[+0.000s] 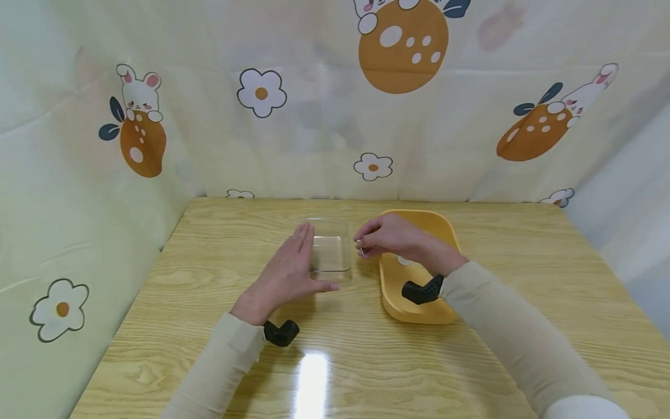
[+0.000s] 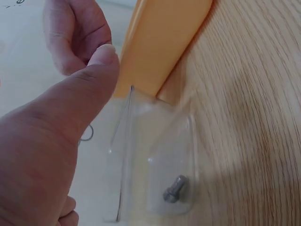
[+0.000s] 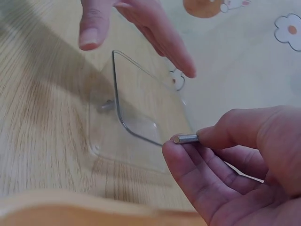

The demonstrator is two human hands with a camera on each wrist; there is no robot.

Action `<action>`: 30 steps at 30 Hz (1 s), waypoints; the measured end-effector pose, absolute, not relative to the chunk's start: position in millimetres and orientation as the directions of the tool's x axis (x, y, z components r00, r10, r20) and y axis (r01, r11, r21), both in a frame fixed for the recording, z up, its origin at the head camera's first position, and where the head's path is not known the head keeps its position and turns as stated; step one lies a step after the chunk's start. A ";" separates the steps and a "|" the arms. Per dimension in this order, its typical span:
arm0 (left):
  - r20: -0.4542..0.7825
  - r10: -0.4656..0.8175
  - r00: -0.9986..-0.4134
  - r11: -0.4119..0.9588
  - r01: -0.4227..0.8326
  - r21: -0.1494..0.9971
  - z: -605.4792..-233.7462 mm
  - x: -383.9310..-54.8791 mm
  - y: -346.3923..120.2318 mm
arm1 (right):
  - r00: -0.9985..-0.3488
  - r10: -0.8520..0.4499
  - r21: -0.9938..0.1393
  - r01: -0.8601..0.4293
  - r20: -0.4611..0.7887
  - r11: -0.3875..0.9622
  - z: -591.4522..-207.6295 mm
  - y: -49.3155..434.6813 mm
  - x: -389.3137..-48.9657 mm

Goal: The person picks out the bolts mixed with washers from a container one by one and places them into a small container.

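Note:
My right hand (image 1: 395, 235) pinches a small silver bolt (image 3: 187, 138) between thumb and fingertips; its threaded end sticks out and its head is hidden by the fingers. This hand is just right of a clear plastic box (image 1: 328, 256), over the left edge of an orange basket (image 1: 388, 297). At the box's left side is my left hand (image 1: 285, 273), fingers straight and thumb spread out along the near side, holding nothing. Another bolt (image 2: 176, 189) with a wider head lies on the bottom of the box, as the left wrist view shows.
Something small and white (image 1: 403, 261) shows inside the basket, partly covered by my right arm. The wooden table (image 1: 209, 349) ends at a patterned curtain (image 1: 314, 139) behind and at the left. A bright light reflection lies on the near tabletop.

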State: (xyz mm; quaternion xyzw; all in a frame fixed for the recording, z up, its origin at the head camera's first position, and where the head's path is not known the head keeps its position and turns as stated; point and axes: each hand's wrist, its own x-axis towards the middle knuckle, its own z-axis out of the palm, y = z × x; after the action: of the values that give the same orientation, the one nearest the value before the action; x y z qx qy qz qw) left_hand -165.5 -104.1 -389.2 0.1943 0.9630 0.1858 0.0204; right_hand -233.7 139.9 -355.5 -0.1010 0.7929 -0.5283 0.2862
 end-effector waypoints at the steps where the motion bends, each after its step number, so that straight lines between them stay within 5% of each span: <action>1: 0.030 0.380 -0.924 0.858 0.365 0.362 -389.8 -166.0 -105.4 | -0.816 -0.465 -0.896 0.136 -0.343 0.424 -355.8 136.1 -234.3; 16: -0.039 0.362 -0.931 0.898 0.338 0.282 -400.0 -172.0 -117.3 | -0.826 -0.432 -0.798 0.033 -0.361 0.602 -360.2 83.6 -243.6; 30: -0.046 0.356 -0.934 0.916 0.338 0.217 -408.1 -175.1 -110.2 | -0.804 -0.495 -0.635 -0.199 -0.330 0.747 -374.4 47.9 -248.6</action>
State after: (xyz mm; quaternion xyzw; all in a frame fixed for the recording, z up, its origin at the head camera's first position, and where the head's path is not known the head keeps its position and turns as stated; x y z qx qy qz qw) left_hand -175.1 -110.2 -408.1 0.1774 0.9778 0.1032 0.0420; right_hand -248.6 47.9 -374.4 -0.1924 0.9014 -0.2995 0.2467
